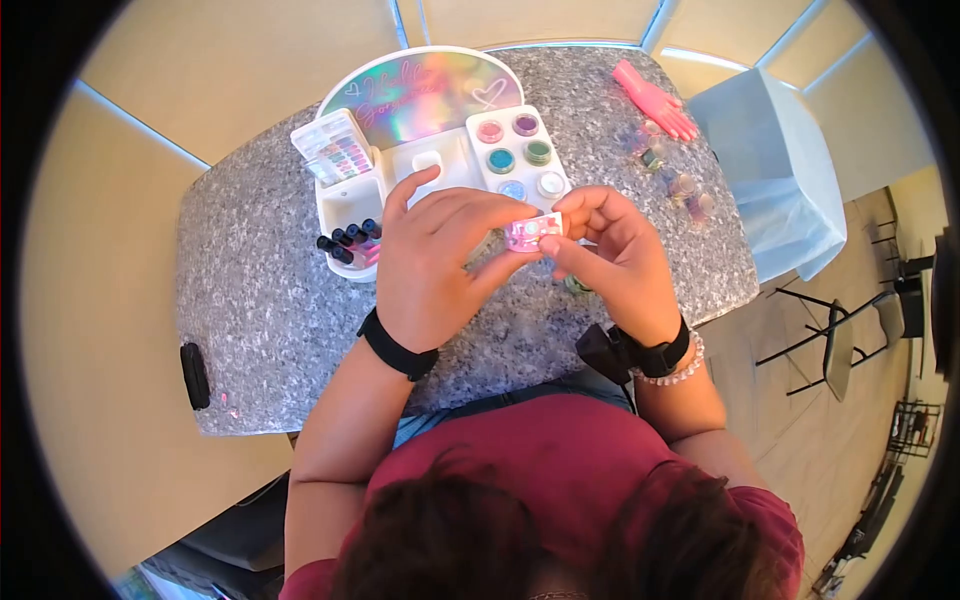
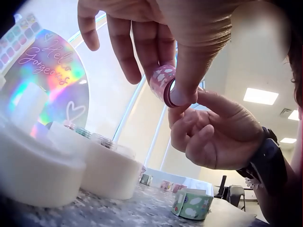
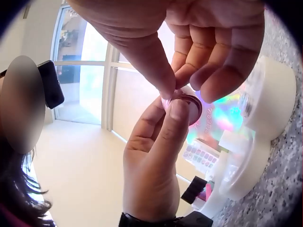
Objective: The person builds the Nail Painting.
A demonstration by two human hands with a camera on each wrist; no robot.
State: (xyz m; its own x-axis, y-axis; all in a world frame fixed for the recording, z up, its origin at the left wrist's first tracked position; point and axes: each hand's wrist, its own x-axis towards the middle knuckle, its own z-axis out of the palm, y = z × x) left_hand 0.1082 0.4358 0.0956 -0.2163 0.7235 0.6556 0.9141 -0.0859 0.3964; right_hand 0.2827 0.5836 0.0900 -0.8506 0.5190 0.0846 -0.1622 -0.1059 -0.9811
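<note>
A small pink patterned roll (image 1: 533, 233) is held above the table, between both hands. The left hand (image 1: 432, 255) pinches it between thumb and fingers at its left side. The right hand (image 1: 622, 262) pinches its right edge with thumb and index finger. In the left wrist view the pink roll (image 2: 163, 85) shows white cloud shapes, with the left hand (image 2: 189, 42) above and the right hand (image 2: 220, 130) below. The right wrist view shows the roll's round rim (image 3: 195, 109) between the fingertips. A green roll (image 2: 193, 204) with cloud shapes rests on the table.
Behind the hands stands a white organizer (image 1: 432, 160) with glitter pots (image 1: 501, 160), dark-capped bottles (image 1: 350, 238) and a nail-colour box (image 1: 335, 150). A pink hand model (image 1: 652, 100) and small jars (image 1: 683, 187) lie at the right. A black case (image 1: 195, 376) is at the left edge.
</note>
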